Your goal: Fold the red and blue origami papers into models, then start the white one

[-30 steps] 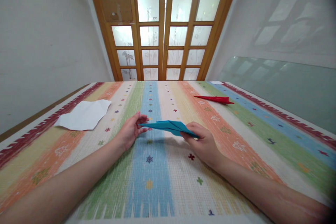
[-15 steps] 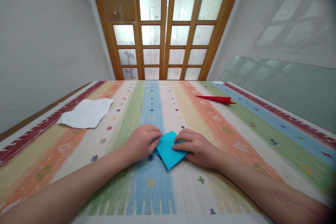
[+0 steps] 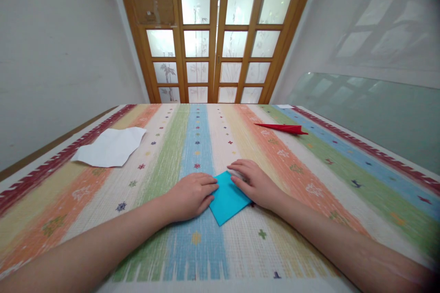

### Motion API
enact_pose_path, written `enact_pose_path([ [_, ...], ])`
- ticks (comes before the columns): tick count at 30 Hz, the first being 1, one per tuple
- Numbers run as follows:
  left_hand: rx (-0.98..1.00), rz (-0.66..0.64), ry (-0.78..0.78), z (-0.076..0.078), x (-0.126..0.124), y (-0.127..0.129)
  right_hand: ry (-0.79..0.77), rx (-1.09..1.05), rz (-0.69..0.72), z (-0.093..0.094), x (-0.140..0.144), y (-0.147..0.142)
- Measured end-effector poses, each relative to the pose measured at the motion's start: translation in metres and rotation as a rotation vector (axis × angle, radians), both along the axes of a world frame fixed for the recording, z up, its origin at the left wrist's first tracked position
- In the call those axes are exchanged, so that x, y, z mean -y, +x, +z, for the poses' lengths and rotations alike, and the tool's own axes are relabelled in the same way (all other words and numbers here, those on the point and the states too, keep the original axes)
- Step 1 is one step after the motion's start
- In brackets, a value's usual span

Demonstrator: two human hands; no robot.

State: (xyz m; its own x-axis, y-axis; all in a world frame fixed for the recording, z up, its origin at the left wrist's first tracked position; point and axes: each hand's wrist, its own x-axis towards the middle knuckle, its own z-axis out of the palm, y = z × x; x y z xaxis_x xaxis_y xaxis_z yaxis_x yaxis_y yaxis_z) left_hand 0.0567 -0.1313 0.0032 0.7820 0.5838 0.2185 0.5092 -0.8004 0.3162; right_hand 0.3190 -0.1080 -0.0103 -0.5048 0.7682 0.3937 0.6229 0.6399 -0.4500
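Blue folded paper [image 3: 228,199] now flat on woven cloth [image 3: 292,183], left hand [image 3: 190,194], right hand [image 3: 256,183], fingers spread, pressing

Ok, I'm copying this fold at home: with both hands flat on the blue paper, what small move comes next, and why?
Probably run the right hand along the folded blue paper to sharpen the crease, while the left hand pins its other side. The paper lies flat on the striped tablecloth with a hand on each side, so it looks ready for pressing.

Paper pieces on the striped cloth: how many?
3: blue folded paper under both hands, white sheet far left, red folded paper far right. None seems hidden.
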Motion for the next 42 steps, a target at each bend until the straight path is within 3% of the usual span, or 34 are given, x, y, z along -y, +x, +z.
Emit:
enact_pose_path([
  [3, -0.015, 0.001, -0.016, -0.002, -0.001, -0.001, -0.027, 0.115, -0.074, -0.009, -0.004, 0.001],
  [7, 0.013, -0.001, -0.037, -0.002, -0.003, -0.004, -0.048, 0.208, -0.071, -0.011, -0.002, 0.001],
  [18, -0.136, 0.069, 0.023, -0.007, -0.009, -0.009, -0.062, 0.249, -0.079, -0.009, -0.001, -0.003],
  [25, -0.092, 0.013, 0.074, -0.001, -0.009, -0.009, -0.051, 0.013, -0.021, -0.001, 0.004, -0.005],
  [33, -0.056, -0.065, 0.099, 0.0, -0.006, -0.008, -0.205, -0.13, -0.021, 0.003, 0.018, -0.015],
  [37, -0.051, -0.053, 0.099, -0.001, -0.006, -0.007, -0.105, -0.08, 0.05, 0.005, 0.022, -0.016],
  [42, -0.054, -0.01, 0.09, -0.001, -0.006, -0.008, 0.039, 0.068, 0.289, 0.013, 0.024, -0.016],
])
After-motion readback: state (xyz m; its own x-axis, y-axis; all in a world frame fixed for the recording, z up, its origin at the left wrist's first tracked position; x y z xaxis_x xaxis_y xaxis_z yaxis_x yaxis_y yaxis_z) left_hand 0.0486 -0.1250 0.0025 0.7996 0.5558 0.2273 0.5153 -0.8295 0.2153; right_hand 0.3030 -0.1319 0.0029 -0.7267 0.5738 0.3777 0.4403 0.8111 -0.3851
